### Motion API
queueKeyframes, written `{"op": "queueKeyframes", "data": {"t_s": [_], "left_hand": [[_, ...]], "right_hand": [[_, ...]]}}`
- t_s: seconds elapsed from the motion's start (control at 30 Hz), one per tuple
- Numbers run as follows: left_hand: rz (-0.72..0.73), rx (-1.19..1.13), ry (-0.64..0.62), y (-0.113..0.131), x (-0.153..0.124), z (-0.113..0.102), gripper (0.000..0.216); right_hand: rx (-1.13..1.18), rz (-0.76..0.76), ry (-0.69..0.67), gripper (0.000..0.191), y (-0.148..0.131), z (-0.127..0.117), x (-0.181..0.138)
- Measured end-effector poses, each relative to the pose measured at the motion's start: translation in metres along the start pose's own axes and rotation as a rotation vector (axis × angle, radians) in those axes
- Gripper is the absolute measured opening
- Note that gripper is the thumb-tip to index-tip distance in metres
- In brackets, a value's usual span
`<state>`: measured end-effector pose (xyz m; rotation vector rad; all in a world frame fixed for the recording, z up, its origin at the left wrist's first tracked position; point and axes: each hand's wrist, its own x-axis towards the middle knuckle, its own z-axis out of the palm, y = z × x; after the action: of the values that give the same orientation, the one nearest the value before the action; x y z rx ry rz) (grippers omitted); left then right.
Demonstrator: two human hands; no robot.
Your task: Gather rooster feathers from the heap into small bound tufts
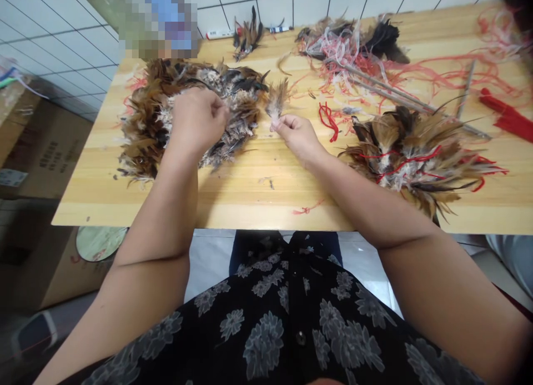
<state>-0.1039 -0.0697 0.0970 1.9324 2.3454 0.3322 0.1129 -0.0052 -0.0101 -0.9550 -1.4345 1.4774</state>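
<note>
My right hand (296, 136) pinches the pale quill ends of a small bunch of brown feathers (278, 99), whose tips point up and away from me. Over the big heap of brown and black feathers (152, 110) on the left is my left hand (203, 115), its fingers curled together. What those fingers hold, if anything, is hidden. To the right of my right forearm lies a pile of feather bundles (400, 146) with red string across it. Short red strings (328, 121) rest on the wooden table (250, 196) beside my right hand.
Tangled white and red plastic strips (341, 49) lie at the back, with thin sticks (391, 90) across the table. A marker (220, 34) and dark feathers (249, 34) are by the tiled wall. Red yarn (506, 115) sits far right. Cardboard boxes (45, 151) stand at left.
</note>
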Motion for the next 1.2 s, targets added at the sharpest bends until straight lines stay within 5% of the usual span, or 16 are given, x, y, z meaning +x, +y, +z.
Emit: {"op": "queueKeyframes", "data": {"t_s": [0.2, 0.33, 0.53, 0.63, 0.9, 1.07, 1.2], "left_hand": [[0.006, -0.035, 0.009, -0.012, -0.013, 0.006, 0.032], [0.102, -0.020, 0.075, 0.002, -0.024, 0.000, 0.041], [0.109, 0.124, -0.161, 0.048, -0.034, 0.010, 0.022], [0.084, 0.214, -0.214, 0.053, -0.030, 0.022, 0.031], [0.043, 0.166, -0.219, 0.037, -0.013, 0.031, 0.035], [0.091, -0.070, -0.144, 0.015, 0.000, 0.014, 0.012], [0.092, -0.455, -0.006, -0.015, 0.013, 0.023, 0.045]], "right_hand": [[-0.017, -0.021, -0.007, 0.045, 0.003, 0.000, 0.000], [0.018, -0.026, -0.006, 0.047, 0.006, 0.000, 0.001], [0.084, -0.016, 0.007, 0.046, 0.009, -0.003, 0.002], [0.087, -0.027, 0.008, 0.050, 0.009, -0.002, 0.001], [-0.009, -0.013, 0.024, 0.064, 0.005, 0.001, 0.000], [-0.038, 0.000, 0.031, 0.062, 0.002, 0.001, -0.002], [-0.007, 0.011, 0.032, 0.051, 0.001, 0.000, -0.004]]}}
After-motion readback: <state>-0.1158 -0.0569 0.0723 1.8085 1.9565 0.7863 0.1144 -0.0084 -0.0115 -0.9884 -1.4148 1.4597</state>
